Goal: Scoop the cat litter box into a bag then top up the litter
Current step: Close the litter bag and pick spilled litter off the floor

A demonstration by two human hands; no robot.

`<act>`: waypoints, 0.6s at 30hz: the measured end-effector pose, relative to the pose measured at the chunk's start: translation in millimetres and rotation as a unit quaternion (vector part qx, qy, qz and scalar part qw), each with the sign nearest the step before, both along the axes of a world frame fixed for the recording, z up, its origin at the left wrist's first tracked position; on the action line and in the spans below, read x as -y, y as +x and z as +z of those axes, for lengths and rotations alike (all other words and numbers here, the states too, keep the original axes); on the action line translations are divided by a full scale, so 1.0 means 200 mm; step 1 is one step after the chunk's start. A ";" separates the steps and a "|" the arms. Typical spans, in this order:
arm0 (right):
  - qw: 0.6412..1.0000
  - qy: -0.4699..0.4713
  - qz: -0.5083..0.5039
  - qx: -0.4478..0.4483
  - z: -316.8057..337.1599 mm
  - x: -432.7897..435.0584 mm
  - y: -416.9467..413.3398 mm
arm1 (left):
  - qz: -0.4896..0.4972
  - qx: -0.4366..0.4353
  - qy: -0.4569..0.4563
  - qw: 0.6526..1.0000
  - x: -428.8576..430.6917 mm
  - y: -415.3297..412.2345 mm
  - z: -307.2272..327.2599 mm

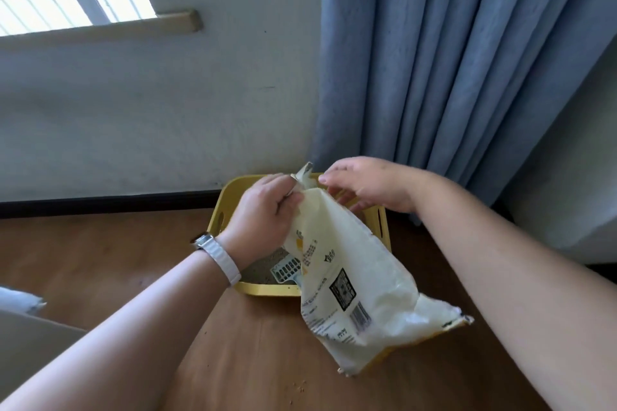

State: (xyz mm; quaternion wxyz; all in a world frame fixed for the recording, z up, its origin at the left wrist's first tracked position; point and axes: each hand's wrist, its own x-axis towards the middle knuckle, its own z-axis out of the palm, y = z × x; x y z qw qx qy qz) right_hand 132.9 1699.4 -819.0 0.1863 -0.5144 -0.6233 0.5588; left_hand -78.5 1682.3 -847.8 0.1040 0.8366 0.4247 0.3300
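Head view: a person bent over a yellow litter box [230, 200] that stood on the wooden floor [100, 260], against the wall and just beside a blue curtain [450, 60].
Left hand: the left hand [267, 210], with a white watch [218, 255] on its wrist, was clenched round the upper corner of the litter bag [354, 277]; its fingers pinched the folded top.
Right hand: the right hand [370, 187] hovered over the same top from the other side. Its fingers were relaxed and gripped nothing; I could not tell whether the tips touched the bag.
Where the bag was: it lay slanted over the right part of the box and covered that side.
Long axis: it ran from the pinched top, above the far rim, down and to the right toward the person, where the bottom corner was over the floor.
Inside the box: grey litter [260, 269] and a pale scoop [287, 272] showed at the near-left edge.
Key relation: the bag's mouth was between the two hands, just left of the right fingertips, so both hands were equally near.
Step, as I judged: opening the bag for the top-up; the right hand needed to take the opposite lip.
Risk: a sudden tear could spill grains; some crumbs [300, 387] lay on the floor.
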 end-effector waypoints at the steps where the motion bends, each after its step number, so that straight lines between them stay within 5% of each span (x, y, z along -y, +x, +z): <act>1: 1.000 -0.013 0.007 -0.004 -0.02 0.01 -0.04 | -0.011 -0.001 -0.006 1.000 0.01 0.01 -0.01; 5: 0.995 -0.083 0.001 -0.049 -0.09 0.02 -0.12 | -0.004 0.014 -0.085 0.996 0.04 0.05 -0.06; 9: 0.982 -0.136 -0.023 -0.130 -0.12 -0.01 -0.15 | 0.035 0.138 -0.188 0.972 0.02 0.08 -0.05; 18: 0.997 -0.045 0.040 -0.046 -0.13 0.01 -0.14 | 0.072 0.316 -0.339 0.883 0.00 0.07 -0.01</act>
